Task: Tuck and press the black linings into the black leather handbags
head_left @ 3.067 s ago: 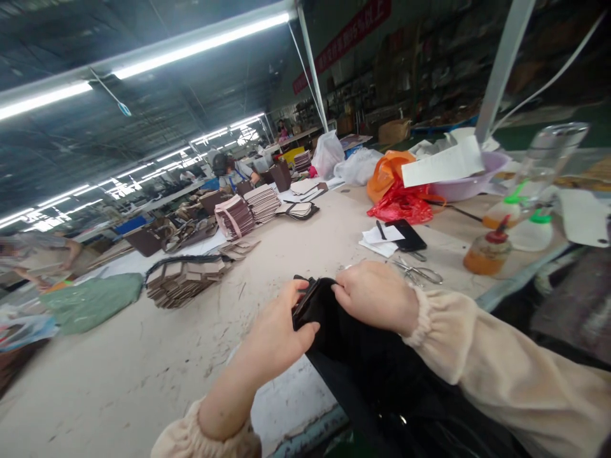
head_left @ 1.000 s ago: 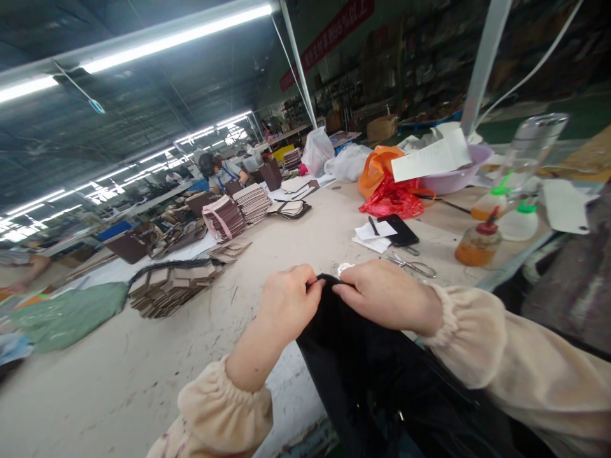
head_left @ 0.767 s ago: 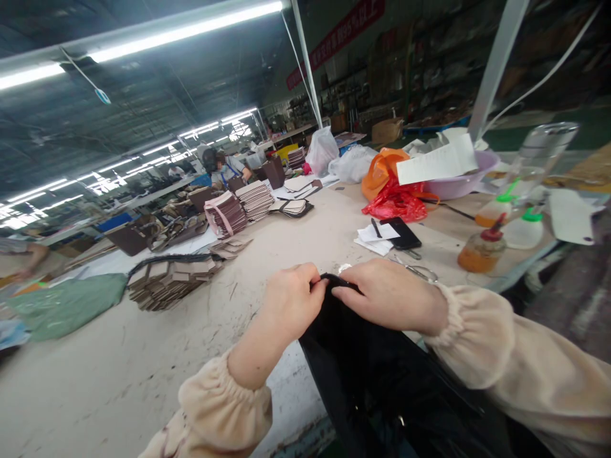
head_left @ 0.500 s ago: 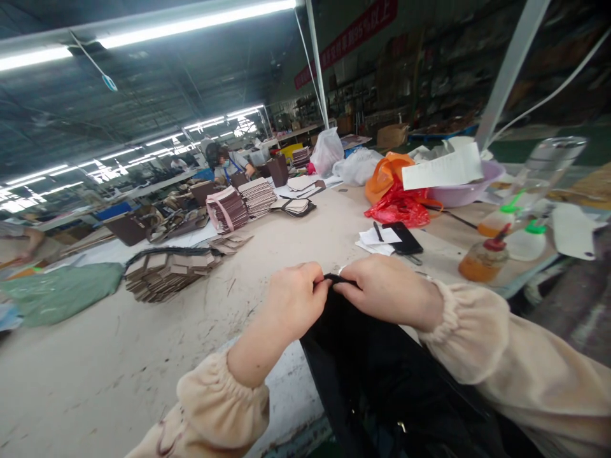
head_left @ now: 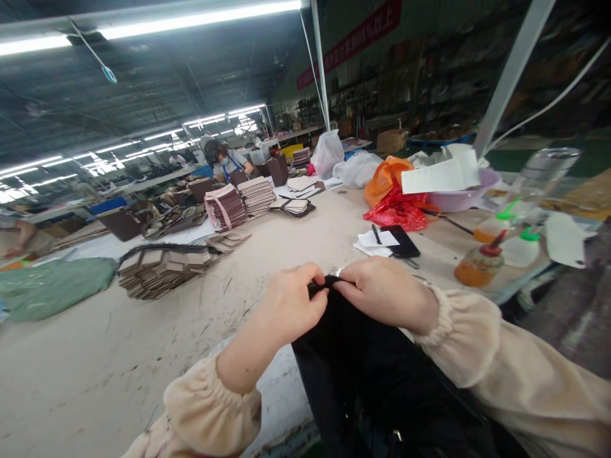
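A large piece of black fabric (head_left: 372,362), perhaps part of a bag, hangs from my two hands over the near table edge. Small shiny metal bits show low on it. Between thumb and fingers, my left hand (head_left: 291,302) pinches the top edge of the cloth. Close beside it, my right hand (head_left: 382,289) grips the same edge, thumb toward the left hand. The edge is folded and bunched between the two. Fingertips of the right hand are partly hidden behind the fabric.
On the table (head_left: 191,343) lie cut board pieces (head_left: 165,270), a green plastic bag (head_left: 57,286) and bundled stacks (head_left: 224,207). Right of my hands are a phone (head_left: 403,242), a red bag (head_left: 396,210), a lilac basin (head_left: 465,197) and a glue bottle (head_left: 480,264). A co-worker (head_left: 229,162) sits farther back.
My left thumb and fingers have parted slightly, showing more of the black edge between them. Both hands still hold the fabric in nearly the same place. The view has shifted a little.
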Motion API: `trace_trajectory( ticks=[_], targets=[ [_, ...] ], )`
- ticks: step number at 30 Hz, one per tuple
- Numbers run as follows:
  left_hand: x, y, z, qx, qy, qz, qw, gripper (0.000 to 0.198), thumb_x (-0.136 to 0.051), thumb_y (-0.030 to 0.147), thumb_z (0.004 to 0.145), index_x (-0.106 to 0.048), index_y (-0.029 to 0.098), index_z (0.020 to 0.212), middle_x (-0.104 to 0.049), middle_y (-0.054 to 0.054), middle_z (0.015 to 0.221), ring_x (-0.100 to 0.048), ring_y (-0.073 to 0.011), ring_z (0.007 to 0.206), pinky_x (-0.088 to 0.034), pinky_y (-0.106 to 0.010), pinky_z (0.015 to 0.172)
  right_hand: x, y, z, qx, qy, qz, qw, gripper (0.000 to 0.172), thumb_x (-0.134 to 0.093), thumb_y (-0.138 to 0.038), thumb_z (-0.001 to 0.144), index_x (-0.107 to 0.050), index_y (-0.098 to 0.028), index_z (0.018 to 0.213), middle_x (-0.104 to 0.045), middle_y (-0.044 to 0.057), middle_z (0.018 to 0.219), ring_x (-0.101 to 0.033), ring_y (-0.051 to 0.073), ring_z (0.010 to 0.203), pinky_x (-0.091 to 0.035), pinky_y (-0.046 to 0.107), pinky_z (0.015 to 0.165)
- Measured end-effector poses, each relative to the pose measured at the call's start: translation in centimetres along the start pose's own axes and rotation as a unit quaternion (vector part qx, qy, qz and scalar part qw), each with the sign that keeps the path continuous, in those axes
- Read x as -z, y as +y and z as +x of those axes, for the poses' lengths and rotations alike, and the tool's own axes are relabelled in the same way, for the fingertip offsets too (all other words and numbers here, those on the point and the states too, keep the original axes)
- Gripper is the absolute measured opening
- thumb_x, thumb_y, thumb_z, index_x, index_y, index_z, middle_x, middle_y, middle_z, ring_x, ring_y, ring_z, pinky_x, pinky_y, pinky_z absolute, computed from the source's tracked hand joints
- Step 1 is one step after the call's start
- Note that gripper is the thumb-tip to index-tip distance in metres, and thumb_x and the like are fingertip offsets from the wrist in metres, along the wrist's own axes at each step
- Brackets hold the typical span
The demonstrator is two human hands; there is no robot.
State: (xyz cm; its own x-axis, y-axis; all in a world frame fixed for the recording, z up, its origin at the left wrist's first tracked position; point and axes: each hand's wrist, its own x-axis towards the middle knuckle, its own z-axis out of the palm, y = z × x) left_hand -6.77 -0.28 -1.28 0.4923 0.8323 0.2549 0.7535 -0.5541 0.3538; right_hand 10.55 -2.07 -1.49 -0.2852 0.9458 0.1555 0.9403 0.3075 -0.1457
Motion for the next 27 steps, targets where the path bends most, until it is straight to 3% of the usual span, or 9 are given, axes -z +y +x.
trace_trajectory(
  ticks=[10, 18, 27],
  targets=[
    [0.2, 0.1, -0.4, 0.037, -0.048, -0.033, 0.998, 0.034, -0.051, 0.02, 0.076, -0.047, 0.024, 0.109, -0.069, 0.0, 0.09, -0.063, -0.0182, 0.077, -0.042, -0.029, 0.067, -0.4, 0.0, 0.2, -0.016, 0.0, -0.005, 1.0, 0.038, -0.037, -0.038, 0.088, -0.066, -0.022, 0.07, -0.07, 0.004, 0.072, -0.062, 0.017, 0.068, -0.03, 0.028, 0.057],
    [0.0, 0.2, 0.3, 0.021, -0.066, 0.014, 0.997, 0.019, -0.047, 0.024, 0.082, -0.061, 0.022, 0.095, -0.07, -0.003, 0.088, -0.063, -0.0181, 0.08, -0.042, -0.028, 0.068, 0.0, 0.0, 0.2, -0.009, 0.003, -0.022, 1.0, 0.035, -0.04, -0.038, 0.086, -0.066, -0.022, 0.071, -0.07, 0.005, 0.074, -0.063, 0.019, 0.071, -0.033, 0.029, 0.058],
    [-0.1, -0.1, 0.8, 0.001, -0.073, 0.04, 0.997, 0.022, -0.044, 0.028, 0.086, -0.064, 0.021, 0.08, -0.07, -0.003, 0.078, -0.062, -0.0154, 0.07, -0.038, -0.026, 0.06, 0.0, 0.0, 0.4, 0.019, 0.001, -0.002, 1.0, 0.034, -0.037, -0.034, 0.088, -0.068, -0.021, 0.081, -0.071, 0.005, 0.084, -0.064, 0.019, 0.08, -0.038, 0.027, 0.066]
  ],
)
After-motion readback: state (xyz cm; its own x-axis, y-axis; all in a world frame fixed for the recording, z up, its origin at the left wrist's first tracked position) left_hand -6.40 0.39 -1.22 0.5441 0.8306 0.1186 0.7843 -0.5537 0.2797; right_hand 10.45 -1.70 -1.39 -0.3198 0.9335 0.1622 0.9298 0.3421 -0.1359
